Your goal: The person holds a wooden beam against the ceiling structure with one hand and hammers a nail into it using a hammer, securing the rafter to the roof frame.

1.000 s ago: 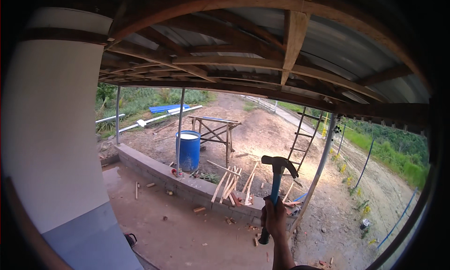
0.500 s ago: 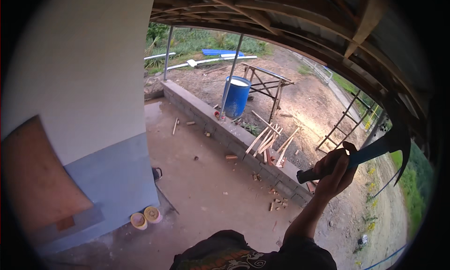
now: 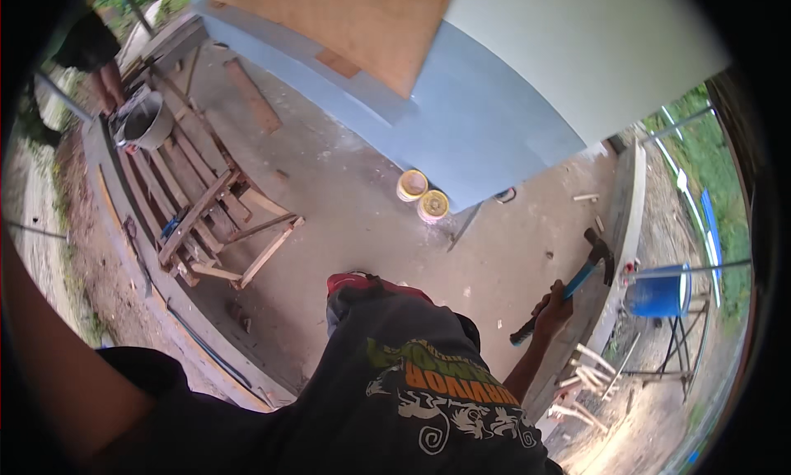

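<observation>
My right hand (image 3: 554, 312) is closed around the black grip of a claw hammer (image 3: 582, 279) with a blue shaft. The hammer slants across the concrete floor area, its dark head pointing up and right near the low block wall, its butt end sticking out below my fist. At the left edge rises my left forearm (image 3: 74, 368); the hand on it lies outside the picture. Ahead of me on the floor, two pails with yellow rims (image 3: 432, 205) stand side by side against the blue-painted wall (image 3: 503, 121), well apart from the hammer.
A wooden trestle platform (image 3: 198, 219) stands at left, bearing a grey bucket (image 3: 148, 122). Near it, at far left, is another person (image 3: 91, 51). A brown board (image 3: 251, 96) lies on the floor. Beyond the low wall at right are wood strips (image 3: 587, 376) and a blue barrel (image 3: 651, 295).
My view has swung left and downward, bringing the trestle and the other person in. The hammer in my right hand has come down from under the roof beams; my left forearm now shows.
</observation>
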`<state>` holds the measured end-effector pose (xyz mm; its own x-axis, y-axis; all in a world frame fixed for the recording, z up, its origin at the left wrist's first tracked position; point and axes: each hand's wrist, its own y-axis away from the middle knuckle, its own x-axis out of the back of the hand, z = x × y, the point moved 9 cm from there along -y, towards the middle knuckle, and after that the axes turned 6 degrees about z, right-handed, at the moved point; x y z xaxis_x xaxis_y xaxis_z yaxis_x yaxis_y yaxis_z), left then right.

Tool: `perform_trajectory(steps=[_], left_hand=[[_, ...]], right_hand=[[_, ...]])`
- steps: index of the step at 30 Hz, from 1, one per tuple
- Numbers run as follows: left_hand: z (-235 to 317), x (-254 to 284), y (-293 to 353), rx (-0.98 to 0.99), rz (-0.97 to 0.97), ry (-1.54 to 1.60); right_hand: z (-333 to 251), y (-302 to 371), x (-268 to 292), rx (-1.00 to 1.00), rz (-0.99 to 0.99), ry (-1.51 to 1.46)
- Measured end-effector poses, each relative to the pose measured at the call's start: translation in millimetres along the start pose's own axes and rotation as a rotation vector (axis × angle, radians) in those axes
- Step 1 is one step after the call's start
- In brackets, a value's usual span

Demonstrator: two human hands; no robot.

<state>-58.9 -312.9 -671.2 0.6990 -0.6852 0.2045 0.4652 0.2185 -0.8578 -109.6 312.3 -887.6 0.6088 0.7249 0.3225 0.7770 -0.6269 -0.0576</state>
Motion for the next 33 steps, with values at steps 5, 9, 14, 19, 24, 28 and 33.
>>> perform_trajectory(steps=[5,9,14,19,24,28,33], left_hand=[[11,39,21,-0.098,0.239,-0.197],[-25,13,99,-0.076,0.342,-0.299],[-218,-106,420,0.743,0.03,-0.378],[-50,-124,954,1.603,-0.63,-0.592],[166,-138,1080,2.566,-0.054,-0.284],[160,-136,1073,2.459,0.045,-0.304],[29,-93,960,1.788,0.525,-0.313]], right_hand=[[215,-29,-101,-0.254,-0.36,0.171],[412,-46,-155,-0.358,-0.627,0.344],[645,-56,-106,-0.074,-1.032,1.03],[684,-13,-80,-0.03,-1.447,1.206],[685,-34,-37,-0.257,-1.446,1.121],[684,-65,-55,-0.247,-1.497,1.177],[699,-110,-125,-0.315,-1.449,1.169]])
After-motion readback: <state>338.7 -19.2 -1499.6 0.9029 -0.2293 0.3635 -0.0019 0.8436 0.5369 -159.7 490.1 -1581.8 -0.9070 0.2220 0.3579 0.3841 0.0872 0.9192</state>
